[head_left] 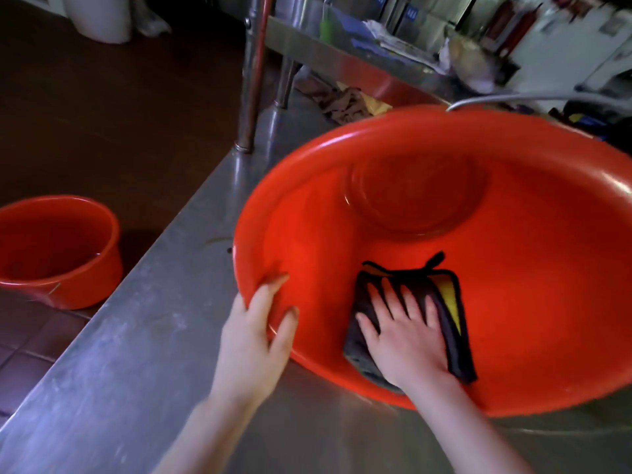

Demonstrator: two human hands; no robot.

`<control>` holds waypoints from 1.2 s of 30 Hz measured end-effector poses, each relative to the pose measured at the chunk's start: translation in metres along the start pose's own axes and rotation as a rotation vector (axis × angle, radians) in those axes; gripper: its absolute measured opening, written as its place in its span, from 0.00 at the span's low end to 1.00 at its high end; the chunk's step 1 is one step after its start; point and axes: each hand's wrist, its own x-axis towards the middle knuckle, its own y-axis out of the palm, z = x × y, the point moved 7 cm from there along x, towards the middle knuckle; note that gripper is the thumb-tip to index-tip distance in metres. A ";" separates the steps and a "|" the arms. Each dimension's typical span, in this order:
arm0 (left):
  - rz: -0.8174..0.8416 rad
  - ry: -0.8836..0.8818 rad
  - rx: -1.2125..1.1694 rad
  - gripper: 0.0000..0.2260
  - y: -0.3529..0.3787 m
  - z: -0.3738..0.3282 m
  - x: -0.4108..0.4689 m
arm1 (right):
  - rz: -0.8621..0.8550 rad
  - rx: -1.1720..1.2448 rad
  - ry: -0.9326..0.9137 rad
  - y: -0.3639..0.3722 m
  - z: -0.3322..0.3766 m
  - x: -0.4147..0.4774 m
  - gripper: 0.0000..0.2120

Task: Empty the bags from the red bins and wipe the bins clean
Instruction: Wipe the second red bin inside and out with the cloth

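red bin (530, 285), the large one, sits on the steel counter (136, 336) right in front of the person and seems tipped toward them, its round base showing on the far side and its near wall facing up.

around it: a steel post (249, 80) rises from the counter just behind the bin's left rim, and a steel shelf (342, 53) runs off to the right above it, loaded with blurred clutter too smeared to name. a crumpled brownish rag (345, 104) with something yellow beside it lies under that shelf, just past the far rim. a curved metal tube (513, 95) arches over the far right edge of the bin. nothing sits between the hands and the bin.

left hand (260, 323) grips the near-left rim, fingers hooked over into the bin. right hand (407, 330) lies flat with fingers spread wide, pressing a dark cloth (451, 313) with a yellow patch against the near inner wall.

inside the large bin there is only that cloth and the hand on it; the wall and base look glossy.

a second, smaller red bin (58, 251) stands upright on the tiled floor (20, 347) to the left, well apart from the counter's edge. whether it holds a little water low down i cannot tell. a white container (99, 15) stands further back on the floor.
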 end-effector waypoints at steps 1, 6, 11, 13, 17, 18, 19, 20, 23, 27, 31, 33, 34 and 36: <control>0.011 -0.036 -0.043 0.19 0.015 0.001 -0.009 | 0.003 0.015 0.067 0.003 -0.005 -0.005 0.31; 0.029 -0.070 -0.101 0.19 0.040 0.008 -0.016 | 0.001 0.218 -0.088 0.012 0.030 -0.028 0.34; 0.003 -0.037 -0.103 0.16 0.038 0.007 -0.017 | -0.034 0.292 0.137 0.013 0.002 0.056 0.30; -0.003 -0.024 -0.117 0.16 0.040 0.008 -0.018 | 0.053 0.383 0.275 0.015 -0.013 0.091 0.28; -0.005 -0.029 -0.134 0.17 0.042 0.012 -0.017 | 0.081 0.474 0.274 0.012 -0.001 0.102 0.28; -0.004 -0.026 -0.135 0.18 0.042 0.012 -0.017 | 0.040 0.469 0.227 0.008 0.009 0.091 0.28; -0.004 -0.019 -0.134 0.18 0.041 0.010 -0.017 | -0.020 0.455 0.158 0.004 0.022 0.073 0.29; -0.004 -0.009 -0.133 0.18 0.039 0.009 -0.017 | -0.092 0.448 0.072 -0.001 0.037 0.051 0.30; 0.001 0.015 -0.140 0.18 0.038 0.004 -0.016 | -0.183 0.500 -0.126 -0.010 0.072 -0.013 0.33; -0.013 0.018 -0.150 0.19 0.036 0.005 -0.017 | -0.220 0.472 -0.116 -0.012 0.066 0.009 0.31; -0.036 -0.016 -0.170 0.21 0.035 0.009 -0.022 | -0.054 0.532 0.143 -0.004 0.035 0.089 0.28; -0.036 -0.014 -0.167 0.21 0.036 0.009 -0.022 | 0.016 0.609 0.228 -0.003 0.028 0.112 0.28; -0.041 -0.015 -0.168 0.21 0.036 0.009 -0.021 | 0.021 0.624 0.240 -0.004 0.029 0.116 0.28; -0.052 -0.022 -0.175 0.21 0.035 0.010 -0.020 | -0.010 0.589 0.203 -0.006 0.038 0.102 0.28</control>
